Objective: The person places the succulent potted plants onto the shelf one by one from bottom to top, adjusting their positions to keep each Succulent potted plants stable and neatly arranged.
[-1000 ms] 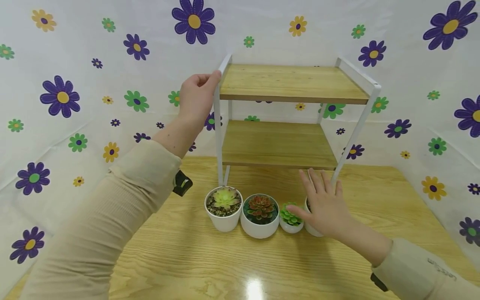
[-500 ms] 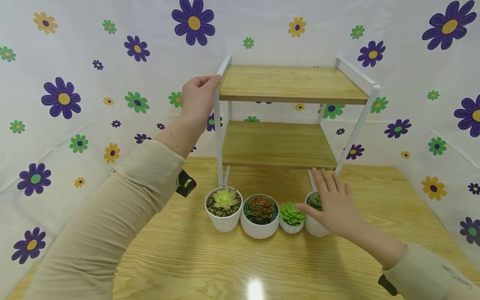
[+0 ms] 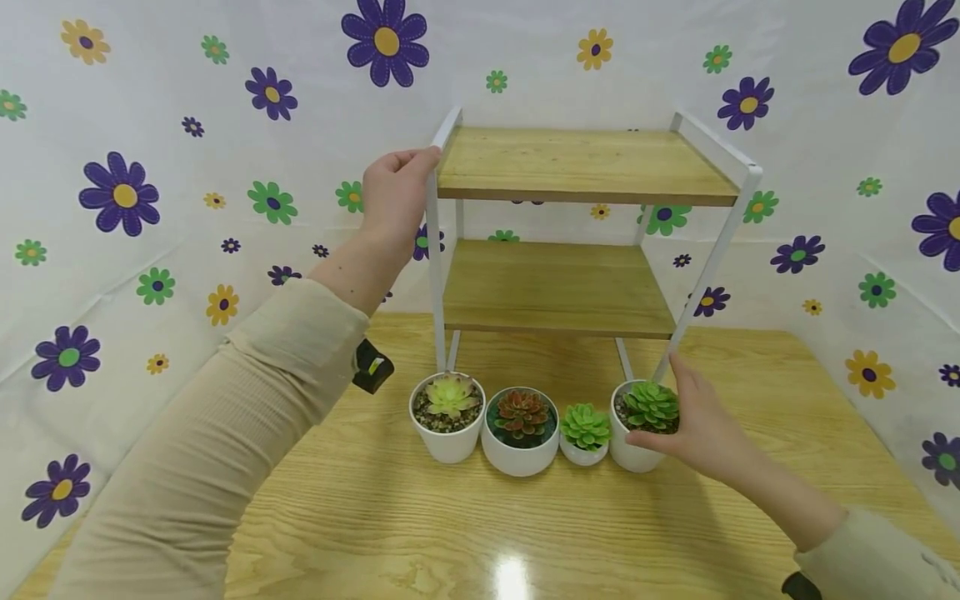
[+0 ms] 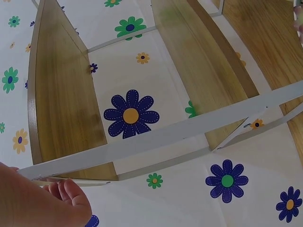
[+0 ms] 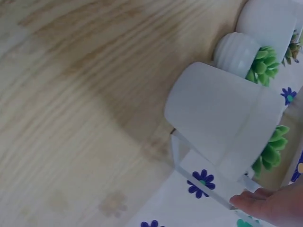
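At the upper left corner of a two-tier shelf [image 3: 555, 287], my left hand [image 3: 397, 192] pinches the white metal frame [image 4: 142, 150] between thumb and curled fingers. My right hand [image 3: 708, 425] is spread beside the rightmost white pot [image 3: 633, 454], which holds a green succulent [image 3: 651, 406]. Its thumb lies across the front of that pot's rim in the head view, while the fingers point up close to the shelf's right front leg [image 3: 693, 292]. From the right wrist, the fingers [image 5: 253, 201] show beyond the pot's rim, overlapping the white leg.
Left of that pot stand a small ribbed pot [image 3: 583, 454] with a bright green succulent, a round bowl-like pot [image 3: 520, 458] with a reddish one, and a white pot [image 3: 450, 446] with a yellow-green one. All sit on the wooden table [image 3: 360, 517] before a flower-printed cloth [image 3: 300, 50].
My right hand has shifted right and turned from lying flat over the rightmost pot to standing beside it, thumb apart, uncovering the succulent. The left hand keeps its hold on the frame.
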Tool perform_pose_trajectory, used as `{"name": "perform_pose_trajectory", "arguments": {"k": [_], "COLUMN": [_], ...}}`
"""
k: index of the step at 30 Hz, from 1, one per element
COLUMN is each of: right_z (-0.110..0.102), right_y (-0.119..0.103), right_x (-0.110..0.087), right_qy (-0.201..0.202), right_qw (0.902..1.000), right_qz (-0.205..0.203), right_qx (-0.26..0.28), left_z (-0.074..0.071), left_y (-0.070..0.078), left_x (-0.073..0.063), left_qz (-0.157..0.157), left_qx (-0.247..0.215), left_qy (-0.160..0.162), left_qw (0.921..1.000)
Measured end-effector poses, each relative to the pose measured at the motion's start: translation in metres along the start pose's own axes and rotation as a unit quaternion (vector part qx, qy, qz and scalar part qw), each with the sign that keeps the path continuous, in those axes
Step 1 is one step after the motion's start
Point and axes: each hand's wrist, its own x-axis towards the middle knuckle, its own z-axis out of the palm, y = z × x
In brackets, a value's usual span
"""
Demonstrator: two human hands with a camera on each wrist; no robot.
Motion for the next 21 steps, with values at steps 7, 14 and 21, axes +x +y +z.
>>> {"name": "perform_pose_trajectory", "arguments": {"k": [7,14,21], "right_z": [0.013,0.019,0.021], "right_y": [0.012,0.02,0.023], "right_x": [-0.003,-0.002,0.001], "right_qy": [-0.013,-0.019,-0.03], "right_qw": [0.999,0.9969,0.9957], "right_qz": [0.015,0.029,0.05], "right_qx": [0.04,0.071,0.072], "left_z": [0.0,0.0,0.0], "left_y": [0.0,-0.001,-0.001], "left_x": [0.0,0.0,0.001], "left_qz": [0.004,0.006,0.004], "left_qx": [-0.01,-0.016,-0.013], "left_qy": [0.003,0.001,0.005], "left_qw": [0.9999,0.9999,0.9999]}}
